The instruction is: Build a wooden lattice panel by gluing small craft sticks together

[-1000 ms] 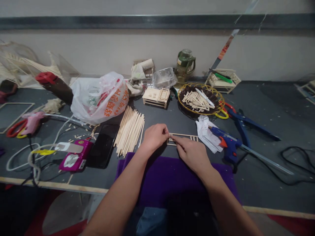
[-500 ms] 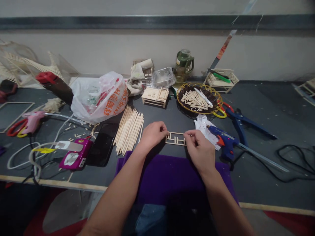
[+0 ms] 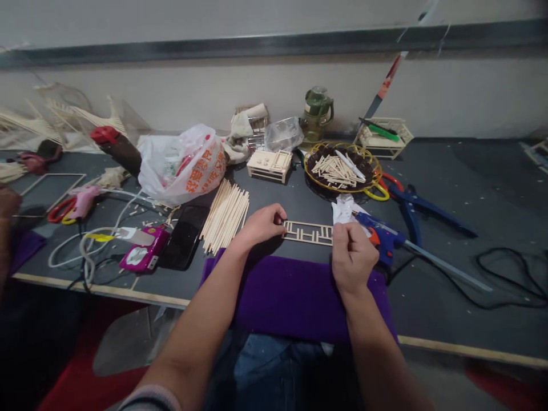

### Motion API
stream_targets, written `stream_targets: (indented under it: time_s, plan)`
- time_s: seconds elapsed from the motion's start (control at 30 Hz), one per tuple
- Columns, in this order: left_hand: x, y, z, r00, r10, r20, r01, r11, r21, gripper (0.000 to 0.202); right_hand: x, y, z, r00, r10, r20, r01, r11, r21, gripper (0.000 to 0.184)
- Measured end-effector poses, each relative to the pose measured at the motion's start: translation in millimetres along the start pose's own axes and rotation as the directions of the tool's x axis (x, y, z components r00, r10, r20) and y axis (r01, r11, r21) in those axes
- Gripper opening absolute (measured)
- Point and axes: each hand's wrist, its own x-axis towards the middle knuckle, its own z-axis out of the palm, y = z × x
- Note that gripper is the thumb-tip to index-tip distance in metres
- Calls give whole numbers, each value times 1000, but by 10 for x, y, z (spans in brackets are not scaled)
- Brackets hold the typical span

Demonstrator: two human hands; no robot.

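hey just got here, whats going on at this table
A person is handling a small ladder-like wooden frame with bare hands. The left hand pinches its left end; the right hand is at the other end and hides it, so its grip is hard to tell. Short crosspieces show between the frame's long rails. A purple cloth lies nearer the person, a pile of thin sticks to the left, and a blue glue gun to the right.

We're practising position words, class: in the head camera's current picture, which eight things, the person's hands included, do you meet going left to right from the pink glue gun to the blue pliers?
Pink glue gun, purple device, black phone, stick bundle, left hand, stick frame, right hand, blue pliers.
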Motion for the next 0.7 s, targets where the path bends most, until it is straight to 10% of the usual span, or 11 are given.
stream_targets:
  time_s: [0.53,0.7]
  plan:
    - [5,37,-6,1000,14,23,-6,945,-328,21,-35,-37,-144,988,2,-154,27,982,188,25]
    - [34,49,-1,939,59,-338,-176,928,-329,11,-136,170,-454,980,59,-188,-75,994,-78,27]
